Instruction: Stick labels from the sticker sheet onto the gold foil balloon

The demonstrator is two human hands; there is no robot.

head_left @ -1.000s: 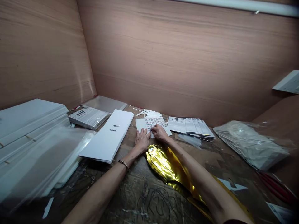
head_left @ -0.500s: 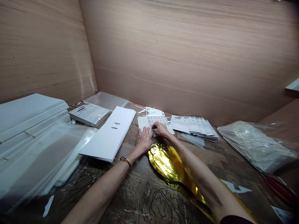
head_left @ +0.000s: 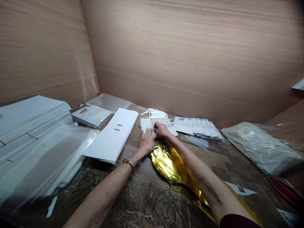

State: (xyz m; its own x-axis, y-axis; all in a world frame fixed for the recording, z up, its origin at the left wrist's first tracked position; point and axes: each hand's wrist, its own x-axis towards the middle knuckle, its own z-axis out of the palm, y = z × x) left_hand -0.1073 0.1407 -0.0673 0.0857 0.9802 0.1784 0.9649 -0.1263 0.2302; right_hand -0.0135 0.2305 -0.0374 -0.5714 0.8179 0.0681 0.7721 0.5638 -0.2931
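A white sticker sheet [head_left: 163, 122] printed with rows of small labels lies near the back of the worktable. My left hand [head_left: 146, 141] lies flat with fingers stretched out, pressing the sheet's near left corner. My right hand [head_left: 161, 130] rests on the sheet's near edge with fingertips pinched at one label; what they hold is too small to see. A flat gold foil balloon [head_left: 169, 167] lies under my right forearm. A metal bangle sits on my left wrist.
A long white card [head_left: 112, 136] with two small marks lies left of my hands. Stacks of white boards and clear bags [head_left: 35, 139] fill the left side. Printed leaflets [head_left: 198, 126], white paper strips [head_left: 154, 112] and a bagged bundle [head_left: 261, 145] lie right and behind. Plywood walls enclose the table.
My right hand has crept slightly up and left along the sticker sheet's edge. The left hand stays pressed on the sheet. The view has tilted a little.
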